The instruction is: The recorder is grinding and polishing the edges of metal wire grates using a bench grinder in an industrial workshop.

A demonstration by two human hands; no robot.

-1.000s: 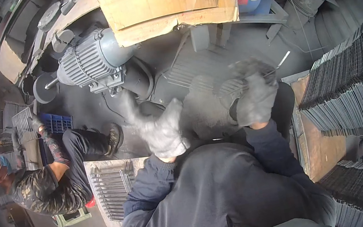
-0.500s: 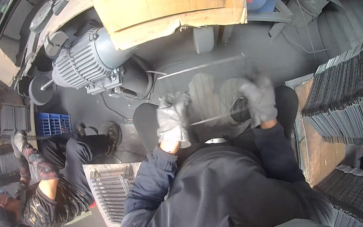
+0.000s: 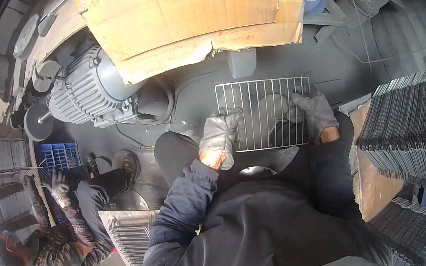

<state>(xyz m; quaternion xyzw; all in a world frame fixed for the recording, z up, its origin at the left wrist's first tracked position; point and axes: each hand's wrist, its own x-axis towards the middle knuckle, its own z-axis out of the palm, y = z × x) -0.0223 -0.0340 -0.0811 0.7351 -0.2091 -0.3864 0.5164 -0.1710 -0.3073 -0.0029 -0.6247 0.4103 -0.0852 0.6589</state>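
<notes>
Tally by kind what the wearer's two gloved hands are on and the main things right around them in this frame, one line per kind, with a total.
Wire rack held flat by the left hand and right hand: 1
Gloved hands on it: 2
Grey electric motor: 1
Cardboard sheet: 1
Stack of racks at the right: 1
Blue crate: 1
Total: 7

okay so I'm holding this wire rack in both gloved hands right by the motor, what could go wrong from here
1. The wire rack is gripped only at its side edges by the left hand and right hand; it could tilt or slip.
2. The grey motor and its shaft sit close by; a swung rack might strike them.
3. A co-worker sits low to the left, possibly within swinging range.
</notes>
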